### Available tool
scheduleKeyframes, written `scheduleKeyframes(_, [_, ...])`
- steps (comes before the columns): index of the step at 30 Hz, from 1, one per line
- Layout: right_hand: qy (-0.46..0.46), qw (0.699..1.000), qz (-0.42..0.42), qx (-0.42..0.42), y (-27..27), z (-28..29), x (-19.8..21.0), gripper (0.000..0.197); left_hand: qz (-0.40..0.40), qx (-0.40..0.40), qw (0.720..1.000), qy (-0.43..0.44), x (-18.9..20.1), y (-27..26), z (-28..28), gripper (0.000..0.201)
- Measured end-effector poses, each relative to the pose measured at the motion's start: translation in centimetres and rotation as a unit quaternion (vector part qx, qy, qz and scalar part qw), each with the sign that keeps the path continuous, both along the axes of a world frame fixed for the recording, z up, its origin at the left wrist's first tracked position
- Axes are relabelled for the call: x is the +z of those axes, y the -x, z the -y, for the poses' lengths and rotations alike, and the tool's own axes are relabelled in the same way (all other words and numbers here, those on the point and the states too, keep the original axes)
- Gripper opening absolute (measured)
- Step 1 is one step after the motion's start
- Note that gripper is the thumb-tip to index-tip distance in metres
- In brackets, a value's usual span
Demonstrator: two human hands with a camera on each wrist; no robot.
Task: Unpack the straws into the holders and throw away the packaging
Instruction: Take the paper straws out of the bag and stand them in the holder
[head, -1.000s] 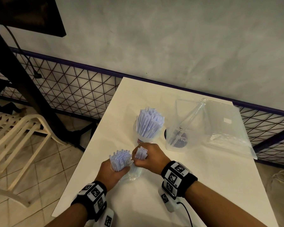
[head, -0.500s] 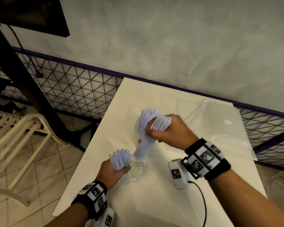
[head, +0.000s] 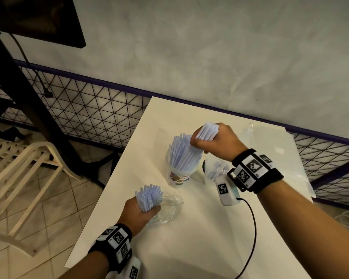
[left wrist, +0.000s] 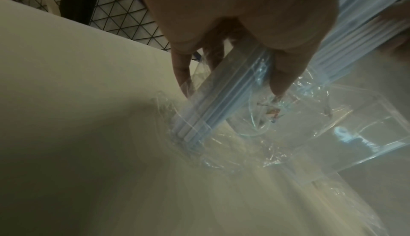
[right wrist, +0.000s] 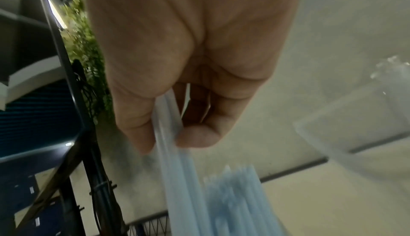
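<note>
Moved up since half a second ago: right hand, fingers clenched round a straw bunch, lower ends inside the full cup. Left hand gripping straws upright in the clear bag on the table. Second holder beside the cup

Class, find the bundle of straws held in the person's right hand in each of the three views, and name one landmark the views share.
Head: the bundle of straws is centre, above the straw-filled cup, gripped by the right hand.
Left wrist: not in it.
Right wrist: lower centre, running down from the fingers.
Shared landmark: the white table.
</note>
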State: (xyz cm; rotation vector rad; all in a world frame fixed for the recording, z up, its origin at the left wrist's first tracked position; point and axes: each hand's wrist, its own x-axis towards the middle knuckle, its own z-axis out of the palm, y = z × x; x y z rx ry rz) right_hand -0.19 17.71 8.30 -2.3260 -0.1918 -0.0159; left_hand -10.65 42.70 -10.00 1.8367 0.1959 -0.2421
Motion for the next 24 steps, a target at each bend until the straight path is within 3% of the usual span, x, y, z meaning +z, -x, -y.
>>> scheduleKeyframes(3, [0.015,1.000,-0.023,-0.012,-0.3,-0.5,-1.7,0.038,0.001,0.000,1.000,0.003,0.0,0.0,0.0,0.026])
scheduleKeyframes(5, [-0.028,0.999,0.016,-0.034,-0.3,-0.8,-2.2,0.070,0.004,0.000,1.000,0.003,0.0,0.0,0.0,0.026])
scheduleKeyframes(7, [-0.070,0.993,0.077,-0.053,-0.4,-1.1,-2.4,0.087,0.005,-0.002,1.000,0.000,0.0,0.0,0.0,0.026])
scheduleKeyframes(9, [-0.056,0.989,0.134,-0.034,-0.4,-1.6,-2.7,0.085,0.002,-0.003,1.000,-0.001,0.1,0.0,0.0,0.026])
scheduleKeyframes(11, [0.030,0.984,0.174,0.015,-0.3,-2.1,-3.3,0.070,0.001,-0.005,1.000,0.004,0.2,0.0,0.0,0.026])
scheduleKeyframes(14, [0.174,0.970,0.153,0.076,0.2,-2.8,-4.8,0.056,0.005,-0.009,1.000,0.010,0.3,0.0,0.0,0.025])
scheduleKeyframes(18, [0.247,0.955,0.117,0.114,0.6,-3.4,-6.7,0.063,0.007,-0.008,1.000,0.010,0.2,0.0,0.0,0.023])
scheduleKeyframes(24, [0.295,0.938,0.145,0.108,0.2,-4.0,-7.5,0.069,0.007,-0.012,1.000,0.019,0.5,0.0,0.0,0.027])
